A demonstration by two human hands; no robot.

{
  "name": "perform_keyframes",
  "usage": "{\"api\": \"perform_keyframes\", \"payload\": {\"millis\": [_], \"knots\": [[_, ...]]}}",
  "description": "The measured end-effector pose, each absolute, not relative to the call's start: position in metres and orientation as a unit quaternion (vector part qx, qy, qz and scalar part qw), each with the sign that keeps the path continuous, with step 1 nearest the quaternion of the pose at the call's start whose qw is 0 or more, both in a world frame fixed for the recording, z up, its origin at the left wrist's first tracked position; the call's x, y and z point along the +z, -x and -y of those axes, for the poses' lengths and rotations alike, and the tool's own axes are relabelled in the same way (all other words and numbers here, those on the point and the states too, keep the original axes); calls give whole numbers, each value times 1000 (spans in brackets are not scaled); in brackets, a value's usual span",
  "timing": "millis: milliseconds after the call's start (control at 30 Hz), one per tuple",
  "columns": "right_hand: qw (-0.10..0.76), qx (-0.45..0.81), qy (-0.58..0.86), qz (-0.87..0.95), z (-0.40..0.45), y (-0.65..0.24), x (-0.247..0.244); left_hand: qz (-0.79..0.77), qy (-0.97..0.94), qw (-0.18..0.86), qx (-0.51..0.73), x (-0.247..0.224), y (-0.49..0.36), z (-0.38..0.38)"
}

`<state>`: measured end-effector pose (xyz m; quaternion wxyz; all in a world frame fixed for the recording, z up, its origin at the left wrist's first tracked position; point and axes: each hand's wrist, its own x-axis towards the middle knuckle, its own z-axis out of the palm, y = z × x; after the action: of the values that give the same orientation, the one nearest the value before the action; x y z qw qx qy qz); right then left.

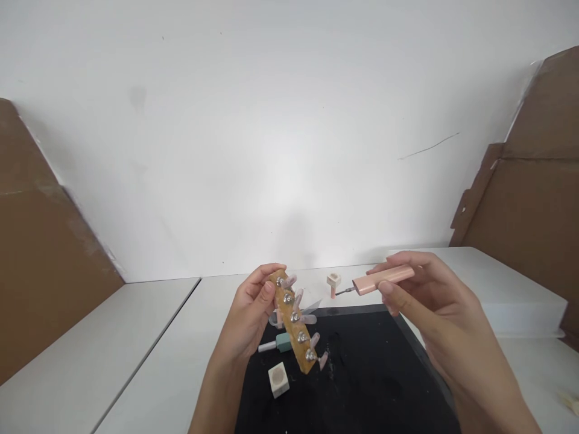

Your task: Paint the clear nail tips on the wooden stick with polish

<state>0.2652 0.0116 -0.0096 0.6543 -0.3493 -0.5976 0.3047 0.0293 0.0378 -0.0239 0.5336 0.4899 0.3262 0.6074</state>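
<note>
Left hand (248, 319) pinched shut on a brown strip (292, 329) (five shiny bumps (288, 299) on it), lower middle, right hand (446, 307) pinching a pink tool (375, 281), lower right, black mat (366, 361) below

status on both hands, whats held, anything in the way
Left hand gripping wooden strip bearing translucent tips. Right hand holding pink-handled tool, apart from strip. Nearest clutter: green item partly behind strip, white block.

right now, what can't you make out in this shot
Head view: the right end of the green item, hidden by the wooden strip in the left hand.
Head view: whether the thin tip of the pink handle touches the pinkish piece below the rear cube; too small.
Head view: the pale thing at right, cut off by the edge.
</note>
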Motion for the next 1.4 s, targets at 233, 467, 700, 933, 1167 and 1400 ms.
{"api": "perform_keyframes", "payload": {"millis": [233, 467, 700, 933, 1167, 1400], "knots": [[636, 285, 394, 599, -26, -242, -18, -310, -475, 606, 557, -34, -17, -52], [669, 259, 385, 581, -29, -222, -26, -285, -489, 665, 487, -40, -10, -57], [660, 228, 345, 627, -32, -225, -34, -280, -487, 690, 457, -36, -14, -51], [651, 219, 350, 637, -30, -222, -29, -268, -519, 682, 439, -31, -21, -48], [671, 238, 369, 597, -26, -216, -26, -264, -517, 684, 442, -33, -19, -47], [690, 215, 364, 588, -27, -218, -29, -273, -510, 691, 435, -37, -17, -50]]}}
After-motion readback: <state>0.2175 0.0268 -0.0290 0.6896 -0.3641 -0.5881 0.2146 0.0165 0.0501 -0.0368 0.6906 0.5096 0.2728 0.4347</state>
